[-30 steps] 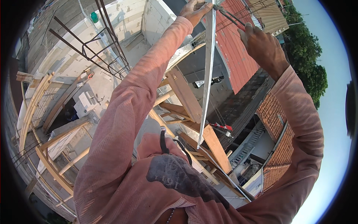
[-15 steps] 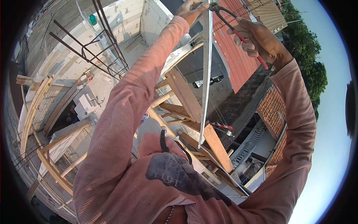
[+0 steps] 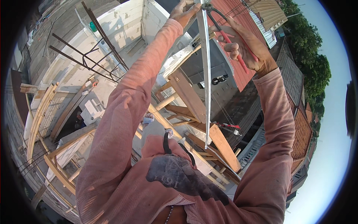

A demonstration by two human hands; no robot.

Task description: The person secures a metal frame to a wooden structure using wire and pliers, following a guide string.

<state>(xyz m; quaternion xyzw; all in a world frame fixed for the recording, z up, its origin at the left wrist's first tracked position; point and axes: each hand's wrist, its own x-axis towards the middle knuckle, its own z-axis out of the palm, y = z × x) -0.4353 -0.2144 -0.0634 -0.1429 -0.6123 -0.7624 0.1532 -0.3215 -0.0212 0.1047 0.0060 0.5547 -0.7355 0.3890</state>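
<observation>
Near the top edge, my left hand (image 3: pixel 184 12) is closed, its fingertips pinching the upper part of a long, narrow silvery metal strip (image 3: pixel 206 82). The strip hangs almost straight down in front of me, its lower end free. My right hand (image 3: pixel 249 43) wraps round the red handles of a pair of pincers (image 3: pixel 217 23). Both handles show, a little apart. The dark pincer head lies against the strip, beside my left fingertips. Whether the jaws bite on anything there is too small to tell.
Wooden boards (image 3: pixel 223 147) and poles form a framework below. Upright rebar (image 3: pixel 104 37) stands at the left, before a pale block wall (image 3: pixel 125 22). Red metal roofing (image 3: pixel 238 71) and tiled roofs (image 3: pixel 301 138) lie to the right. My sandalled foot (image 3: pixel 148 118) shows beneath me.
My right hand has shifted left and closer to the strip, and both pincer handles now show. The strip hangs a little more upright. My left hand has moved slightly left.
</observation>
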